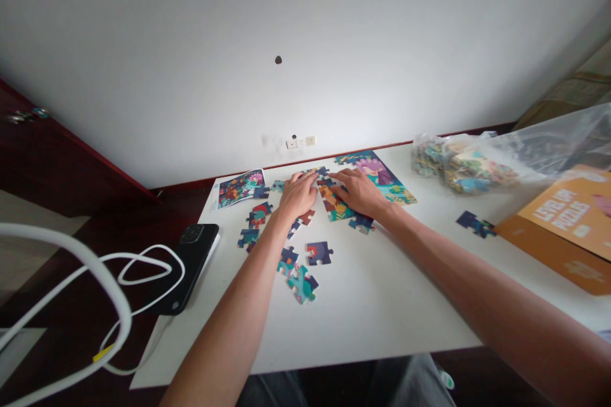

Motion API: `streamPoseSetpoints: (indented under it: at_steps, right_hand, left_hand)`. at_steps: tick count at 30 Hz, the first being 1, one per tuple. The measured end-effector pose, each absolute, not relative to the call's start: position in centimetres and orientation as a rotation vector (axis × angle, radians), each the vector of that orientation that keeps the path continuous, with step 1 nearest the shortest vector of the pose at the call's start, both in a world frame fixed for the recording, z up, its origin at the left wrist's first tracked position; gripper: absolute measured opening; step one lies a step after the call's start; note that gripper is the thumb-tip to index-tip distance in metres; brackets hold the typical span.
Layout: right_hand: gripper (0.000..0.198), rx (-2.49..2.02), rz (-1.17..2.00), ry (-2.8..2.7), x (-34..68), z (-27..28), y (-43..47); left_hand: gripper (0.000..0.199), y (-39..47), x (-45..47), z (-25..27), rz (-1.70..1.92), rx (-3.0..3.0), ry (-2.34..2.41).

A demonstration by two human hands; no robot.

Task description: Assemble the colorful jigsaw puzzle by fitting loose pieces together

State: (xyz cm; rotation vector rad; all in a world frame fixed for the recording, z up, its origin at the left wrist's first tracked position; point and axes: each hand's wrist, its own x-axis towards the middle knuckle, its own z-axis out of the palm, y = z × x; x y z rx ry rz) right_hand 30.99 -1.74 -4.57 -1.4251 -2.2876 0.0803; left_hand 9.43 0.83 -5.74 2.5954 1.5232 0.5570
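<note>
Head view shows your two hands, left hand (298, 193) and right hand (359, 191), fingers flat and released, pressing the joined puzzle section (334, 200) on the bench (382, 292), one puzzle box (568, 222) nearby.

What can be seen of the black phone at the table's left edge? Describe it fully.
The phone is a black, glossy slab lying flat with its back up, so the camera cluster shows at its far end. It sits on the left edge of the white table, partly overhanging it, on what looks like a thin white sheet. A white cable loops over its near end. Neither hand touches it.
</note>
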Motion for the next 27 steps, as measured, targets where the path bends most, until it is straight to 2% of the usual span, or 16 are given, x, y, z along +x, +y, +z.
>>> streamPoseSetpoints:
  at_steps: [3, 12, 27]
  right_hand:
    - [0.045, -1.510, 0.048, -2.231, 30.5, -4.8, -1.5]
    - [0.034, -1.531, 0.095, -2.139, 30.2, -5.8, -0.2]
    - [0.037, -1.436, 0.131, -2.187, 30.2, -5.5, -0.5]
  left_hand:
    - [0.051, 0.7, 9.5, -5.7, 0.556, 2.587, 1.533]
    - [0.050, 0.5, 9.5, -5.5, 0.560, 2.570, 1.543]
    - [0.049, 0.6, 9.5, -5.1, 0.576, 2.552, 1.507]
